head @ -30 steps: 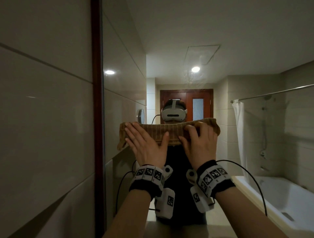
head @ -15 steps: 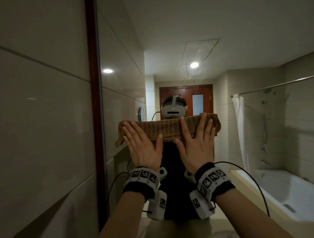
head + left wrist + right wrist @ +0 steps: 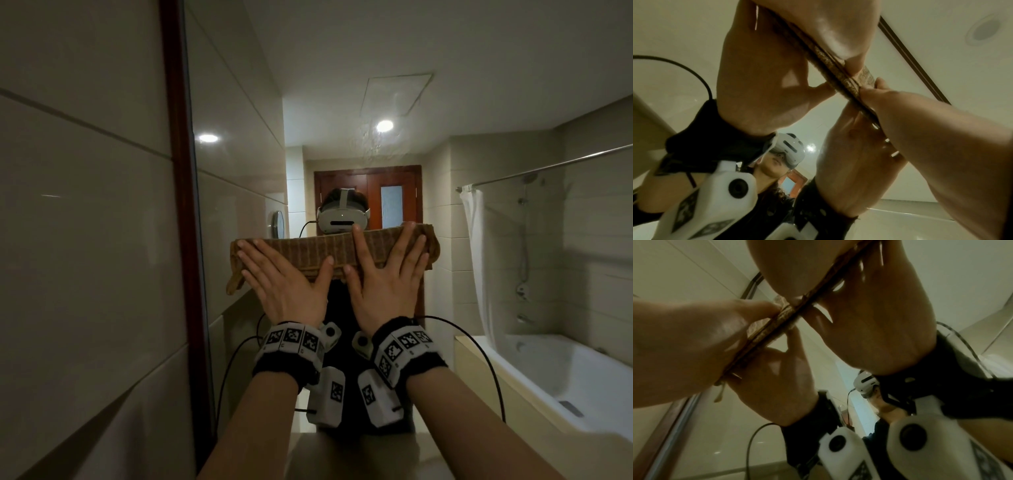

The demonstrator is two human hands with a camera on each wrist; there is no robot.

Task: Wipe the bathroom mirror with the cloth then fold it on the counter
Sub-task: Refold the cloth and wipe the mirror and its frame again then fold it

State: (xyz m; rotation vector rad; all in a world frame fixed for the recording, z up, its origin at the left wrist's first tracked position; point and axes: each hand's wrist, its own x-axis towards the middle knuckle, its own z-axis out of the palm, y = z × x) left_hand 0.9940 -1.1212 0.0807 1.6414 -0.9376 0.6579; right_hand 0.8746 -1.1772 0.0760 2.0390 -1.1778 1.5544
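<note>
The left hand (image 3: 286, 291) is lying flat, fingers spread wide, pressing the left part of the brown ribbed cloth (image 3: 318, 251) against the bathroom mirror (image 3: 342, 102). The cloth is stretching across the glass. The right hand (image 3: 383, 284) is pressing its right part, fingers straight and splayed.

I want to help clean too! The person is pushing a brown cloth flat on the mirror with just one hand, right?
Not quite: it is two hands, not one. The head view shows the left hand and the right hand side by side, both with straight fingers pressing the brown cloth flat on the mirror.
</note>
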